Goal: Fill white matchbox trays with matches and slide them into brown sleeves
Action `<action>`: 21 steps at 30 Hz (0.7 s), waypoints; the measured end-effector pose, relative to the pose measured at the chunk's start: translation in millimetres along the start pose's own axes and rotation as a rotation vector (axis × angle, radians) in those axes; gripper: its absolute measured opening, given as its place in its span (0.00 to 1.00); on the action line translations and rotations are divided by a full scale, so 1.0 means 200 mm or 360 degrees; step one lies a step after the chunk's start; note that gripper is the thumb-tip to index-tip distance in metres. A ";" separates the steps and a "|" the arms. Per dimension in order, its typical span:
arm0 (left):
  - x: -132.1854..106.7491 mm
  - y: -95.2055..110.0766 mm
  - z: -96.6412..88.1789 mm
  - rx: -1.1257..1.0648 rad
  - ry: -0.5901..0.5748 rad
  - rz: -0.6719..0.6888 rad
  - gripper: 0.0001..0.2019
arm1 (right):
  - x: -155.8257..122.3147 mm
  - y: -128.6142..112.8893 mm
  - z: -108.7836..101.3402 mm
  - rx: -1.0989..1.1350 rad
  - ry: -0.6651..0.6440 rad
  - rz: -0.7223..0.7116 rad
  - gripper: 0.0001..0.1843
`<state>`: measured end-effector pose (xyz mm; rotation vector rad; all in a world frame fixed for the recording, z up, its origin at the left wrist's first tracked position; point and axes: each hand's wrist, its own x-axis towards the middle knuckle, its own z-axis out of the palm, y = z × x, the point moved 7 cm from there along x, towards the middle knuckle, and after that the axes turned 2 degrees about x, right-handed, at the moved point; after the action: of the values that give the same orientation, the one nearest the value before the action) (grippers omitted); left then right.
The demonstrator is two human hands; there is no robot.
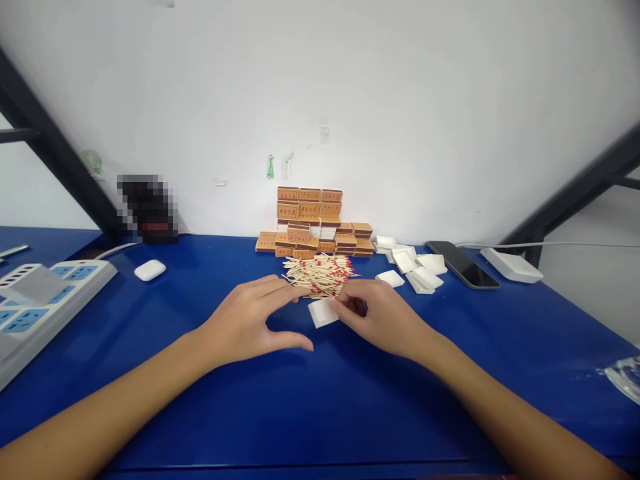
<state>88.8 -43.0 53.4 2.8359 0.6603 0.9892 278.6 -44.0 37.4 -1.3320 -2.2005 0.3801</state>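
A heap of red-tipped matches lies on the blue table. My left hand rests just left of the heap, fingers stretched toward it and touching its near edge, thumb apart, nothing gripped. My right hand is curled, its fingertips pinching the right edge of a small white matchbox tray that lies flat in front of the heap. Behind the heap stands a stack of orange matchboxes.
Several empty white trays lie right of the heap. A black phone and a white box with a cable sit further right. A white earbud case and a power strip are at the left.
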 end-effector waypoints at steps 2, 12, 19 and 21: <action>0.00 0.03 0.02 -0.0010 -0.0048 0.0040 0.34 | -0.01 -0.01 0.02 -0.0001 -0.0035 0.0007 0.20; -0.02 -0.02 0.10 0.0114 -0.0358 -0.0069 0.23 | 0.00 0.03 0.00 0.0118 -0.0162 0.0134 0.15; -0.02 -0.06 0.09 0.0187 -0.0327 -0.0158 0.14 | -0.04 -0.02 0.05 0.0302 -0.0569 -0.0017 0.16; -0.01 -0.05 0.08 0.0149 -0.0309 -0.0176 0.14 | -0.05 -0.03 0.06 0.0377 -0.0651 -0.0015 0.15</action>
<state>94.0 -33.3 37.3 2.8879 0.8512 0.6724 271.0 -54.9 28.3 -1.1931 -2.3879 0.9501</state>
